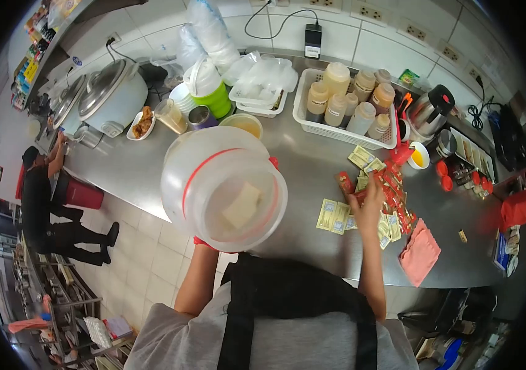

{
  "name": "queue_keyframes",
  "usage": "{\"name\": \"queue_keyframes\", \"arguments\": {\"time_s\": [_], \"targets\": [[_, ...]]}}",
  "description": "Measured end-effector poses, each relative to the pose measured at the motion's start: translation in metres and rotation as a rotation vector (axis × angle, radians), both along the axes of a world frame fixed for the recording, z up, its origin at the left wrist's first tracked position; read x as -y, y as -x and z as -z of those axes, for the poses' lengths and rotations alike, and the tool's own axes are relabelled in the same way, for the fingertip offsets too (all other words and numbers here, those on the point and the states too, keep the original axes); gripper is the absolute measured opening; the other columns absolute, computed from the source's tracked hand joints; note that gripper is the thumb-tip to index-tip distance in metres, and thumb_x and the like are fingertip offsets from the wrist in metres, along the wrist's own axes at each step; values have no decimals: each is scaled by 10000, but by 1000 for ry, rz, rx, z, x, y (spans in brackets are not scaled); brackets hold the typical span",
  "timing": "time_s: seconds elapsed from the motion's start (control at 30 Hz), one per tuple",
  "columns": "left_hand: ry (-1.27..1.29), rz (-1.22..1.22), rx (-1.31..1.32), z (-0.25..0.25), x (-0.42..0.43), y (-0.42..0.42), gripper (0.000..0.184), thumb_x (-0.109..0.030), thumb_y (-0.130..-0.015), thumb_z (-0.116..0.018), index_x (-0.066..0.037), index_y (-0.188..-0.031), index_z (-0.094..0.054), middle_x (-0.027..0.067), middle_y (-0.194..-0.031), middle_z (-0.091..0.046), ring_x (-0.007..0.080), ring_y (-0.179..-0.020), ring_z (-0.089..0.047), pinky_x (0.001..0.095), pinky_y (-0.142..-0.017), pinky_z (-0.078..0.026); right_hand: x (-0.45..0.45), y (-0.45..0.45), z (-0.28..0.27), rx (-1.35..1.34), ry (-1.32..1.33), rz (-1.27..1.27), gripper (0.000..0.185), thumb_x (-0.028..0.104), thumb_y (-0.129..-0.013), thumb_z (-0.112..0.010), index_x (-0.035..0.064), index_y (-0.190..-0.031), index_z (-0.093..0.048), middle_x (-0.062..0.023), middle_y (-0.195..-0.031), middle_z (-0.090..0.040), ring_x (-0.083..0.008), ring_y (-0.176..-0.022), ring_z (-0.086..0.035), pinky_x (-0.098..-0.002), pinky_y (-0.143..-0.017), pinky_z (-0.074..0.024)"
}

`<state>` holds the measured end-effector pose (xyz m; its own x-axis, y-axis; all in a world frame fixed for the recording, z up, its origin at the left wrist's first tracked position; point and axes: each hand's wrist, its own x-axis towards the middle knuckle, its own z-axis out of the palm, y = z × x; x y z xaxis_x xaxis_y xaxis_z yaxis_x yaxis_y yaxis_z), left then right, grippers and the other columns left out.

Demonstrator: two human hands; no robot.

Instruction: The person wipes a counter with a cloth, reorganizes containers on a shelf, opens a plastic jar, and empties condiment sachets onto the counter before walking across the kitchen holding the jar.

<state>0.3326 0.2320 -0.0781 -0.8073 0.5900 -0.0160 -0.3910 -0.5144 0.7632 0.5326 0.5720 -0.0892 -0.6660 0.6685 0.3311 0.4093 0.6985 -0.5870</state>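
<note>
A translucent plastic tub [176,163] with a red stripe and red handles is tilted above the counter. Its mouth faces me, and a pale block-shaped piece [242,206] shows at the bottom. My left forearm [195,277] reaches up to the tub's lower edge, where the hand supports it; its fingers are hidden. My right hand [369,200] is over a pile of red sachets [393,185], fingers stretched out and apart. Yellowish sachets [333,216] lie around the pile, some in joined strips.
A white basket [346,137] of sauce bottles stands at the back. Right of the pile are a pink cloth [420,253] and a bowl of yellow liquid [419,156]. Rice cookers [112,92] stand at left. A co-worker in black [44,203] is at the far left.
</note>
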Motion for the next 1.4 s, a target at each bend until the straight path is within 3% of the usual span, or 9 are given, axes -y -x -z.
{"name": "queue_keyframes", "arguments": {"time_s": [0.3, 0.4, 0.63, 0.73, 0.8, 0.93, 1.03, 1.17, 1.4], "targets": [[29, -214, -15, -9, 59, -9, 708, -602, -960, -363, -124, -1472, -265, 103, -1485, -322, 286, -1349, -357, 503, -1090, -345, 160, 109, 22, 129, -31, -863, 736, 240, -800, -713, 102, -1440, -377, -153, -1476, -365, -405, -1360, -317, -517, -1108, -284], [-13, -353, -9, -9, 91, -19, 705, -596, -962, -364, -127, -1477, -260, 105, -1503, -307, 289, -1363, -345, 508, -1103, -334, 188, 118, 29, 133, -182, -868, 685, 312, -792, -719, 96, -1380, -441, -105, -1448, -406, -382, -1354, -328, -578, -1094, -267], [-203, -731, 19, -5, 172, -54, 699, -582, -967, -368, -134, -1490, -247, 107, -1543, -274, 295, -1396, -316, 521, -1132, -308, 203, 115, 15, 287, -142, -780, 481, 422, -722, -778, 79, -1001, -589, -210, -1422, -359, -443, -1368, -262, -629, -1061, -245], [-354, -898, 182, -61, 169, -60, 847, -743, -886, -349, -175, -1501, -224, 43, -1567, -205, 274, -1435, -214, 514, -1150, -254, 217, 119, 8, 287, -148, -802, 484, 430, -698, -798, 73, -946, -585, -229, -1433, -333, -485, -1365, -226, -658, -1051, -225], [-483, -906, 313, -32, 205, -66, 989, -831, -791, -390, -190, -1512, -172, 87, -1566, -172, 333, -1436, -189, 561, -1131, -278, 228, 120, 5, 314, -184, -874, 498, 431, -689, -803, 68, -964, -601, -227, -1443, -318, -497, -1362, -205, -675, -1040, -227], [-434, -1130, 407, -35, 259, -70, 1094, -880, -731, -409, -177, -1516, -116, 146, -1559, -122, 409, -1412, -205, 585, -1120, -289, 253, 119, 29, 243, -428, -944, 343, 333, -761, -762, 61, -886, -594, -147, -1228, -524, -392, -1248, -413, -619, -1023, -282], [-285, -1294, 381, -32, 315, -90, 1087, -887, -744, -369, -171, -1519, -108, 146, -1557, -138, 402, -1403, -236, 582, -1114, -289, 306, 131, -1, 228, -155, -871, 221, 239, -852, -685, 44, -868, -583, -110, -980, -601, -303, -1014, -562, -498, -906, -408], [-76, -1370, 377, -25, 397, -115, 1084, -900, -752, -314, -175, -1527, -94, 142, -1557, -167, 376, -1410, -239, 572, -1096, -289, 416, 167, -64, 175, 351, -954, 143, 141, -960, -551, 5, -982, -587, -131, -816, -607, -278, -734, -572, -368, -683, -461], [130, -1527, 431, -33, 502, -152, 1050, -888, -775, -289, -177, -1530, -120, 102, -1572, -178, 322, -1441, -182, 562, -1100, -230, 613, 220, -67, -152, 122, -1399, 302, 136, -975, -499, 41, -1258, -544, -109, -730, -586, -232, -623, -552, -353, -602, -434]]}}
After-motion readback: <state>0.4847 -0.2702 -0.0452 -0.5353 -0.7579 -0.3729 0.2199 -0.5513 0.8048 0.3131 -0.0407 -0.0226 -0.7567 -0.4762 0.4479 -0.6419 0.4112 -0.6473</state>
